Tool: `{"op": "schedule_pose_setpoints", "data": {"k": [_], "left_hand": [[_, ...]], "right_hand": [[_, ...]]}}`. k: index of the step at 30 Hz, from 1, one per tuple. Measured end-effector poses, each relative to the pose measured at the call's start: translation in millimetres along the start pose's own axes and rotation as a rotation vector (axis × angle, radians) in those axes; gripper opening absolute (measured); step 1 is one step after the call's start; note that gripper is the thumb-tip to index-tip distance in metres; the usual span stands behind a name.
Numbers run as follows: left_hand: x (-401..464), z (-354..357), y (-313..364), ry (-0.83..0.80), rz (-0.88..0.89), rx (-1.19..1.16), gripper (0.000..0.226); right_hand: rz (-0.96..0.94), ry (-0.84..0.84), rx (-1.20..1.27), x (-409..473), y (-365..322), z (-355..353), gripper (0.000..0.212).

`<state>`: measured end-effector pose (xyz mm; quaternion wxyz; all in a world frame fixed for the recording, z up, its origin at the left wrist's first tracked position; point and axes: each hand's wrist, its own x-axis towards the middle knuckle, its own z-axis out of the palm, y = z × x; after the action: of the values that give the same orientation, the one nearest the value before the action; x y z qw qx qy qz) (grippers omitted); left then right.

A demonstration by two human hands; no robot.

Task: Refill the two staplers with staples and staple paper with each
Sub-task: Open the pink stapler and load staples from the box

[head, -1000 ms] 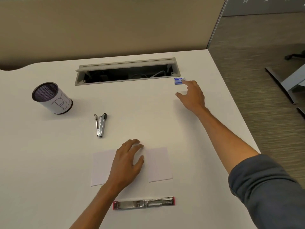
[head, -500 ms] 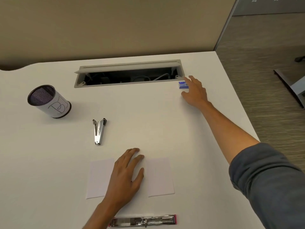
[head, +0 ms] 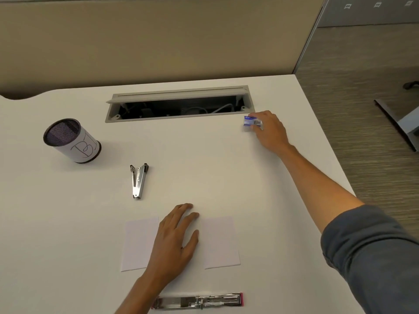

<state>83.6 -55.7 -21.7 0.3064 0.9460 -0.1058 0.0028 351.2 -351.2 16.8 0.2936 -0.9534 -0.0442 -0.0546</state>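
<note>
At six o'clock, nearest the body, the long stapler point(head: 197, 301) lies swung flat open with its metal channel up, probably so a strip of staples can drop straight in. Just beyond it the left hand point(head: 174, 241) rests flat, fingers straight and together, on the paper point(head: 221, 242); it seems to be pinning the sheets where they will be wanted for stapling. At about ten o'clock from that hand the small stapler point(head: 138, 181) lies on the white desk point(head: 226, 173), splayed open in a narrow V, likewise waiting to be loaded. Further out at ten o'clock stands the mesh pen cup point(head: 72, 140). Farthest, at one o'clock, the right hand point(head: 268, 132) has its fingertips closed round the small blue staple box point(head: 249, 121), beside the right end of the open cable tray point(head: 179, 104), at the full reach of the arm; I judge refilling has not begun
</note>
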Motion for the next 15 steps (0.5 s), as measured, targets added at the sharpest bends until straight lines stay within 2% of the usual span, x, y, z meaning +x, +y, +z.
{"op": "schedule_pose_setpoints", "data": {"k": [11,15], "left_hand": [[3,-6,7,-0.024,-0.021,-0.005,0.045],[1,-16,19,0.032,0.005,-0.029,0.041]], "right_hand": [[-0.136,0.067,0.015,-65,-50,-47,0.037],[-0.166,0.066,0.035,-98,-69,-61,0.037]]}}
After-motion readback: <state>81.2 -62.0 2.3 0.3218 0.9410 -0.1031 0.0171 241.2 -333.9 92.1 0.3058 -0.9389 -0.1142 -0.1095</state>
